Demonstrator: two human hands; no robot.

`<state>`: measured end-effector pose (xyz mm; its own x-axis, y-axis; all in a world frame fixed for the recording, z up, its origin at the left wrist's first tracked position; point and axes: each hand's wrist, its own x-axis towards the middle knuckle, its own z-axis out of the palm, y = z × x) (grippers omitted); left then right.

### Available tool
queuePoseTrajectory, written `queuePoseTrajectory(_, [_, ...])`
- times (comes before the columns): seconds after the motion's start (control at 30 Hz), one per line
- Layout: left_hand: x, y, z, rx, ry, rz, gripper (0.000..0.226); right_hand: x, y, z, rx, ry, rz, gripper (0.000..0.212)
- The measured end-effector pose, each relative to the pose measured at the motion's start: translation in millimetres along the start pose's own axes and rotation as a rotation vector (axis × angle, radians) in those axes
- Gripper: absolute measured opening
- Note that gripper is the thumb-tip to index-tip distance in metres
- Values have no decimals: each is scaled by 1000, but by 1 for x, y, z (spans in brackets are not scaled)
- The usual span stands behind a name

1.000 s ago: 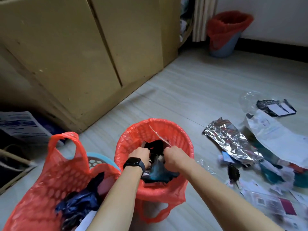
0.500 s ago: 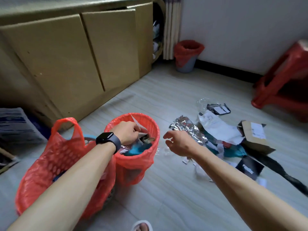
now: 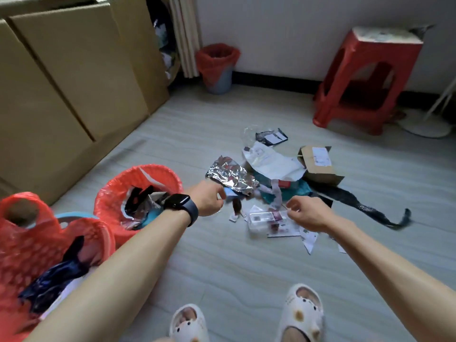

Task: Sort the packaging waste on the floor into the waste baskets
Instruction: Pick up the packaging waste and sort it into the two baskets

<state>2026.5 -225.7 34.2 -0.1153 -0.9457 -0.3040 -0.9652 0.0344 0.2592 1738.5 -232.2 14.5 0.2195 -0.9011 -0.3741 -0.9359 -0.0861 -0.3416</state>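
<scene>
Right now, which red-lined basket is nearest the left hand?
The middle basket, just beside the left hand; the handled-bag basket sits lower left, and the far basket stands by the wall.

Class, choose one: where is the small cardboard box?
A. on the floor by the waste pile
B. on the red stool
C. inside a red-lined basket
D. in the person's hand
A: the cardboard box lies on the floor, apart from the red stool.

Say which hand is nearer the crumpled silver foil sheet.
Left. The left hand hovers beside the crumpled silver foil sheet; the right hand is farther off, by the clear plastic packet.
</scene>
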Motion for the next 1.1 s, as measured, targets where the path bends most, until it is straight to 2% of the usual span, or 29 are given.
queuePoseTrajectory(0.17, [54, -30, 78, -44, -155, -71, 34, 59, 24, 60, 7, -66, 31, 33])
queuePoseTrajectory(0.27, [83, -65, 139, -66, -300, -183, 48, 111, 14, 107, -4, -137, 1, 44])
queuePoseTrajectory(0.33, [103, -84, 167, -77, -338, -262, 60, 141, 4, 131, -8, -165, -24, 50])
queuePoseTrajectory(0.47, [138, -115, 202, -144, -229, -417, 76, 188, -18, 172, -137, -147, -125, 52])
queuePoseTrajectory(0.57, [163, -128, 214, -167, -103, -526, 78, 211, -37, 188, -243, -152, -230, 51])
queuePoseTrajectory(0.63, [177, -133, 219, -219, -93, -600, 78, 223, -48, 194, -279, -177, -256, 52])
queuePoseTrajectory(0.73, [193, -140, 228, -256, -194, -628, 66, 243, -62, 201, -244, -213, -274, 58])
queuePoseTrajectory(0.8, [197, -142, 235, -206, -211, -518, 50, 256, -70, 206, -229, -220, -293, 65])
queuePoseTrajectory(0.87, [197, -140, 237, -198, -126, -330, 33, 266, -75, 211, -216, -244, -295, 70])
queuePoseTrajectory(0.93, [197, -136, 239, -257, -67, -238, 25, 272, -75, 218, -226, -282, -283, 74])
queuePoseTrajectory(1.03, [194, -129, 239, -432, -91, -318, 24, 270, -71, 233, -210, -339, -289, 84])
queuePoseTrajectory(1.1, [193, -124, 239, -697, -96, -465, 15, 268, -66, 241, -189, -339, -294, 84])
